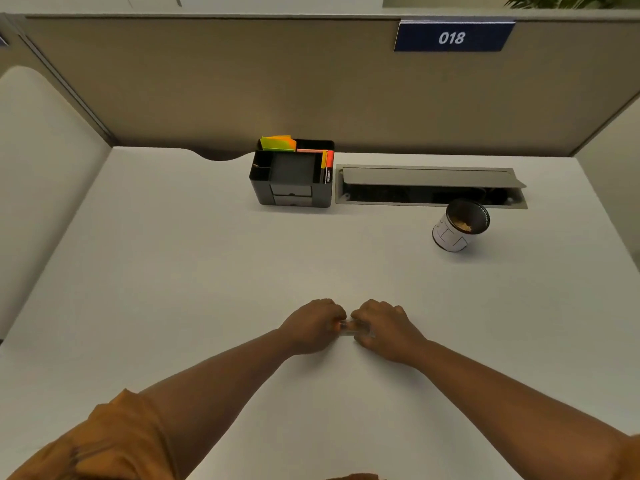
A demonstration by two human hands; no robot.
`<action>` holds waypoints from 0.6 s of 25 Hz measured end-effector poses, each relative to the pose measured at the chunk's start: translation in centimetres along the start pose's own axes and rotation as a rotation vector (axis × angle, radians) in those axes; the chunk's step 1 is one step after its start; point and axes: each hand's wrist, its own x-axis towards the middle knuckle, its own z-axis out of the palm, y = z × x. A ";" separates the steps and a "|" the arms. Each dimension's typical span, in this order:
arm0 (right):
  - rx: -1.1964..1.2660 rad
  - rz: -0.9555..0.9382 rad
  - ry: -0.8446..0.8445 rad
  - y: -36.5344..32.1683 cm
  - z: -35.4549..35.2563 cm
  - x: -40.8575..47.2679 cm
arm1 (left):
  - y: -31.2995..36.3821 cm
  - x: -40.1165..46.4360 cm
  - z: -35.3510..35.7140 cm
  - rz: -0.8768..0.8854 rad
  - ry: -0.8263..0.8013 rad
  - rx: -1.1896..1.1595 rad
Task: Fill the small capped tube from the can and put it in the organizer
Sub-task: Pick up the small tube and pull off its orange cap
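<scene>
Both hands meet low over the white desk (173,271), near its front-centre. Left hand (313,325) and right hand (384,327) are curled, knuckles up, each pinching one end of a small clear tube (351,328) that lies roughly horizontal btwn them, just above or on the surface, can't tell which. Tube is blurred; cap not discernible. The can (459,225) stands well apart at right-rear, open top w/ tan contents inside, white label w/ dark lines, just in front of the recessed cable tray (429,185) w/ its lid raised. Black desk organizer (294,174) sits at rear-centre against the partition (207,81), left of the tray, holding yellow/orange sticky notes (277,143) and markers (327,164). Blue "018" sign (452,37) up on the partition. Orange sleeve (104,441) on left arm.
</scene>
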 end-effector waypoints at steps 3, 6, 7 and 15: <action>0.143 0.011 0.058 0.1 -0.2 0.5 | 0.3 0.7 -1.0 -0.058 0.049 -0.217; 0.301 0.054 0.102 0.5 -1.0 0.7 | 0.6 1.6 -2.2 -0.149 0.099 -0.543; 0.339 0.058 0.125 0.4 -1.3 0.8 | 0.8 1.8 -2.5 -0.165 0.112 -0.616; 0.387 0.037 0.184 0.2 -2.5 0.4 | 1.9 2.5 -3.8 -0.145 0.130 -0.669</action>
